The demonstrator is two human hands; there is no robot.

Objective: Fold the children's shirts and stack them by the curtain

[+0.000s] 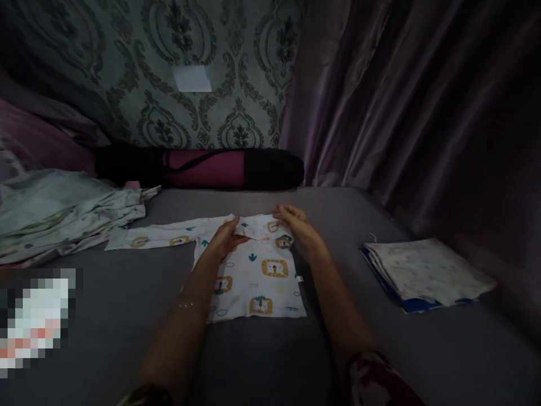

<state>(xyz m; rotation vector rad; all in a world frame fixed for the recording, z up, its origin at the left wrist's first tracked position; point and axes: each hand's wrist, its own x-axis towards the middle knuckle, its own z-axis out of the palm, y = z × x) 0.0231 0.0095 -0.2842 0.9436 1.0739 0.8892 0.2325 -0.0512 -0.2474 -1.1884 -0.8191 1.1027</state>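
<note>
A small white long-sleeved shirt [252, 276] with a yellow lion print lies flat on the grey sheet. One of its sleeves stretches out to the left, while a strip of its cloth lies folded across the top. My left hand [226, 238] is closed on the cloth near the shirt's upper middle, thumb on top. At the upper right corner, my right hand [298, 225] pinches the folded cloth between thumb and fingers. The other sleeve does not show stretched out on the right.
A heap of pale clothes [71, 203] lies at the left, touching or close to the sleeve's end. Folded cloth [426, 268] sits on a blue piece at the right. A black and pink bolster-shaped bag [207, 168] lies along the wall, beside purple curtains [338, 96].
</note>
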